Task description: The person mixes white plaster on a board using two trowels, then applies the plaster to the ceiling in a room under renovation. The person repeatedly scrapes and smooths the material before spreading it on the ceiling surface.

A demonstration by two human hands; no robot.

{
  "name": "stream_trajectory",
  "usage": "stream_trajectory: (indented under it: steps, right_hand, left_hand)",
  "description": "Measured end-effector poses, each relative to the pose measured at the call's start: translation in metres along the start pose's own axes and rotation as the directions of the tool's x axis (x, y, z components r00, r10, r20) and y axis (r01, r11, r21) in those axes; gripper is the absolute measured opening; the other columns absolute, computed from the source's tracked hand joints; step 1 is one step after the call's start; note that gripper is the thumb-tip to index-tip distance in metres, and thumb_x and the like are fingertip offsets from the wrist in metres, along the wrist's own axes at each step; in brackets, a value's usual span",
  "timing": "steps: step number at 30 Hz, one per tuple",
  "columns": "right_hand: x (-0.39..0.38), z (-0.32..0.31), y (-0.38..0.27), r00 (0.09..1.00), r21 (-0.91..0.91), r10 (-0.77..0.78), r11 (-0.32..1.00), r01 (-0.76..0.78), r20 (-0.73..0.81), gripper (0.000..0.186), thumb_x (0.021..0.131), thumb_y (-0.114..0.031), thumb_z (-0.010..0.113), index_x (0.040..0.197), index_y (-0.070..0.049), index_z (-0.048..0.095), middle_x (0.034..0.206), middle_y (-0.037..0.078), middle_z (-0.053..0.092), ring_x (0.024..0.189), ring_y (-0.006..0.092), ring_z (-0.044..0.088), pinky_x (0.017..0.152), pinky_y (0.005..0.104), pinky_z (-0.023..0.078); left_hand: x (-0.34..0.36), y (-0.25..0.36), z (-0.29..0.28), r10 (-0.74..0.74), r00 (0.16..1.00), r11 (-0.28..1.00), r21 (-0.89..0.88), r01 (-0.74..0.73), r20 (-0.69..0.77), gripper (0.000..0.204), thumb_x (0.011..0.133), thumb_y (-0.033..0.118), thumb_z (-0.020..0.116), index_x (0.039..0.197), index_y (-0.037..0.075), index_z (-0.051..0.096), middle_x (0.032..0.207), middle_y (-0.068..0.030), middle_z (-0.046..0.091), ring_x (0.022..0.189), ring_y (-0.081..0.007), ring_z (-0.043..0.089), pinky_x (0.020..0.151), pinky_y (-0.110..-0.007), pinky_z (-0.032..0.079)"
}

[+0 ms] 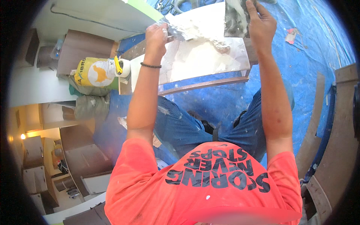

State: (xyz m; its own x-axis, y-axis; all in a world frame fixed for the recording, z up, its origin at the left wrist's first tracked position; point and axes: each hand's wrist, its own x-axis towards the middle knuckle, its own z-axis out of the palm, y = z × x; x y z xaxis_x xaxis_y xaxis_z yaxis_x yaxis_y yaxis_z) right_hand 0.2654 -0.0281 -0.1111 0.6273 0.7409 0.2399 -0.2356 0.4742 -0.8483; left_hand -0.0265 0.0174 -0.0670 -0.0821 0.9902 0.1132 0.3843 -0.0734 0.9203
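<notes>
My left hand (156, 39) is closed at the left end of a white-topped board, its fingers round a blurred grey scraper (179, 36) whose outline is smeared by motion. The scraper is beside a thick heap of white paste (204, 33) spread across the board (221, 60). At the far right of the board, my right hand (262, 24) grips a dark flat plate (236, 18) by its right edge, thumb on top. White smears streak the plate's face. The board rests on a brown wooden frame (210, 84) in front of my knees.
Blue plastic sheeting (300, 48) covers the floor, with a torn paper scrap (291, 35) on it. Left of the board are a yellow and white bag (95, 73) and a white roll (123, 67) with a yellow part. Brown panels (84, 48) stand beyond. Dark cables (168, 6) lie at the top.
</notes>
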Motion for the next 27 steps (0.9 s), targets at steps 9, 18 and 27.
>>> stream_trajectory:
  steps: [9,18,27]
  right_hand:
    - [-0.005,0.007,-0.006,0.999,0.036,-0.034,0.999,0.035,-0.011,0.024,0.100,-0.020,0.070,0.109,0.002,0.077,0.075,-0.006,0.065,0.060,0.0009,0.048,0.053,0.0203,0.036]
    - [-0.006,0.004,-0.005,0.999,0.008,0.024,1.000,-0.024,0.021,0.024,0.101,-0.020,0.069,0.109,0.001,0.077,0.072,-0.006,0.063,0.059,0.0005,0.046,0.052,0.0206,0.034]
    - [-0.017,0.005,-0.008,0.996,-0.039,0.088,0.995,-0.088,-0.008,0.025,0.100,-0.021,0.070,0.111,0.001,0.077,0.070,-0.007,0.059,0.059,0.0010,0.044,0.051,0.0223,0.033]
  left_hand:
    - [-0.057,0.002,0.053,0.500,0.731,0.241,0.736,-0.633,0.465,0.025,0.088,0.012,0.059,0.110,0.006,0.068,0.102,-0.0189,0.072,0.091,-0.0384,0.070,0.079,-0.047,0.057]
    - [-0.060,0.032,0.007,0.412,0.768,0.288,0.730,-0.620,0.490,0.023,0.088,0.009,0.061,0.109,0.013,0.069,0.090,-0.0177,0.071,0.083,-0.0384,0.069,0.071,-0.050,0.053]
    - [-0.057,-0.001,0.031,0.418,0.694,0.237,0.667,-0.706,0.586,0.025,0.087,0.015,0.063,0.111,0.012,0.070,0.094,-0.0166,0.072,0.084,-0.0383,0.069,0.072,-0.049,0.054]
